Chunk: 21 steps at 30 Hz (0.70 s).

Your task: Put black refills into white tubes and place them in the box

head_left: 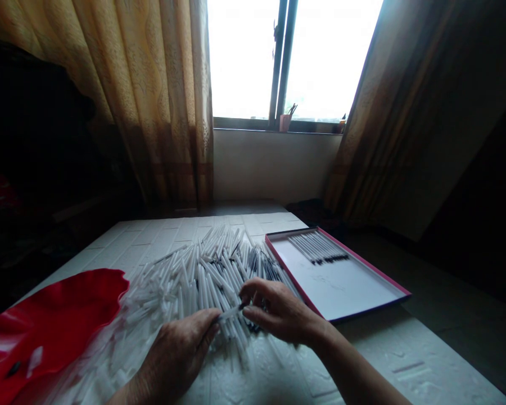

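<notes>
My left hand (177, 351) is closed, thumb and fingers gripping a thin translucent pen-like tube (230, 313). At the tube's dark end, the fingertips of my right hand (278, 308) are pinched. Blur hides exactly how the dark end and the tube meet. Around and beyond both hands spreads a large loose pile of whitish translucent tubes (185, 273), some with dark parts among them. Right of the pile is a shallow tray (346, 289) with a white floor and pink-red rim. A neat row of similar dark-ended pens (318, 246) lies in its far part.
A red wavy-edged dish (76, 298) stands at the left, holding a small black piece (14, 368) and a pale piece (34, 361). The white brick-patterned table (143, 236) ends before a window with curtains (168, 101). A pink cup (285, 122) sits on the sill.
</notes>
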### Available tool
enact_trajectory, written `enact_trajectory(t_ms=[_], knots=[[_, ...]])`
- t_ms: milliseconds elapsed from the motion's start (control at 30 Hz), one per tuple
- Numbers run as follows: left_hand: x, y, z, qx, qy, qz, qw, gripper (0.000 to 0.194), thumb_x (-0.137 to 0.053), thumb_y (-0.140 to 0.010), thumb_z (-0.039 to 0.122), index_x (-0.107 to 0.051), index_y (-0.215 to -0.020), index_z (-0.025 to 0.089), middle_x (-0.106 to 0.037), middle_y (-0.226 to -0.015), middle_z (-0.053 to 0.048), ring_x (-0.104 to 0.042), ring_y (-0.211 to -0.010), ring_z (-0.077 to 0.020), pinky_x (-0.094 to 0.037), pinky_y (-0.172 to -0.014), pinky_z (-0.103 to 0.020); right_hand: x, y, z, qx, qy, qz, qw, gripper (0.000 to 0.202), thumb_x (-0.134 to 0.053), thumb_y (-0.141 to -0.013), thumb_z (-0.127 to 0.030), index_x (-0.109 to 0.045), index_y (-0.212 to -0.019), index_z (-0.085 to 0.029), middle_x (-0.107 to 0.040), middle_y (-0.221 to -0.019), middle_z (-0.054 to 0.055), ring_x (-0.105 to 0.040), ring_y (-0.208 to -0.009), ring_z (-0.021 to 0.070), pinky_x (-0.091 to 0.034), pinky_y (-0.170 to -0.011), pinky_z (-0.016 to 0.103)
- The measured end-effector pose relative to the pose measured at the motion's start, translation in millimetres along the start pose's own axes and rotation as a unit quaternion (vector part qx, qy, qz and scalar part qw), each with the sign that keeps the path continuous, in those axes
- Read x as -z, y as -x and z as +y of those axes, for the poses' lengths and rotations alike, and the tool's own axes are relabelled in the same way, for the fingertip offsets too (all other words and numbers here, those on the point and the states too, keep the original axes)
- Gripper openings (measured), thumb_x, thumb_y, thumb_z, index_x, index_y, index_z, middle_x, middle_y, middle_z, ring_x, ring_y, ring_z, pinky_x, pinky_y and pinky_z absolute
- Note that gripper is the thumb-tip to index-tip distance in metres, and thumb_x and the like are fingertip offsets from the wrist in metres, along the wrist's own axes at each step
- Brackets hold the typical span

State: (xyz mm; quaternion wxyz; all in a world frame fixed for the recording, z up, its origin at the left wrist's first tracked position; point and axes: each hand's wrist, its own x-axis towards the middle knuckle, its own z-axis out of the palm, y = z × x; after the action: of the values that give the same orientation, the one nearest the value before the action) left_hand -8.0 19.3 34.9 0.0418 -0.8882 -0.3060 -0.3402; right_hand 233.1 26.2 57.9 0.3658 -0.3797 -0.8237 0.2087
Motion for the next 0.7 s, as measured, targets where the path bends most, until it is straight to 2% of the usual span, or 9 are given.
enact_trajectory(t_ms=[100,300,567,700], knots=[[-0.1,1.2,-1.4,0.000,-0.005,-0.003,1.000,0.035,-0.029,-0.110,0.037,-0.060,-0.107,0.023,-0.081,-0.085,0.000,-0.080,-0.069,-0.0175,-0.061,-0.058,-0.021,-0.5,0.3,3.3,0.010,-0.027,0.001,1.000,0.014,-0.062,-0.082,-0.011,-0.065,-0.094,-0.019,-0.070,-0.080,0.000,-0.061,-0.062,0.0105,-0.043,-0.054,0.018],[-0.2,1.6,0.0,0.005,-0.009,-0.007,1.000,0.039,-0.025,-0.110,0.038,-0.060,-0.104,0.023,-0.080,-0.082,0.000,-0.079,-0.066,-0.0180,-0.060,-0.056,-0.022,-3.2,-0.8,6.8,0.023,-0.027,0.012,0.999,0.009,-0.063,-0.081,-0.011,-0.066,-0.086,-0.018,-0.068,-0.076,0.000,-0.060,-0.062,0.0111,-0.045,-0.058,0.020],[0.1,-1.0,1.2,0.004,0.004,-0.007,1.000,0.039,-0.027,-0.110,0.037,-0.062,-0.101,0.023,-0.080,-0.081,-0.001,-0.079,-0.065,-0.0185,-0.060,-0.055,-0.022,-3.0,1.4,3.5,0.029,0.027,0.010,0.999,0.004,-0.063,-0.085,-0.017,-0.065,-0.082,-0.019,-0.064,-0.069,-0.001,-0.058,-0.060,0.0125,-0.042,-0.060,0.022],[0.2,-1.6,1.8,0.003,0.006,-0.005,1.000,0.036,-0.030,-0.109,0.034,-0.063,-0.101,0.022,-0.080,-0.081,-0.001,-0.079,-0.065,-0.0181,-0.060,-0.056,-0.021,-3.2,0.7,2.8,0.029,0.060,0.009,0.998,0.013,-0.060,-0.089,-0.024,-0.064,-0.077,-0.020,-0.062,-0.066,-0.001,-0.056,-0.058,0.0127,-0.038,-0.058,0.023]])
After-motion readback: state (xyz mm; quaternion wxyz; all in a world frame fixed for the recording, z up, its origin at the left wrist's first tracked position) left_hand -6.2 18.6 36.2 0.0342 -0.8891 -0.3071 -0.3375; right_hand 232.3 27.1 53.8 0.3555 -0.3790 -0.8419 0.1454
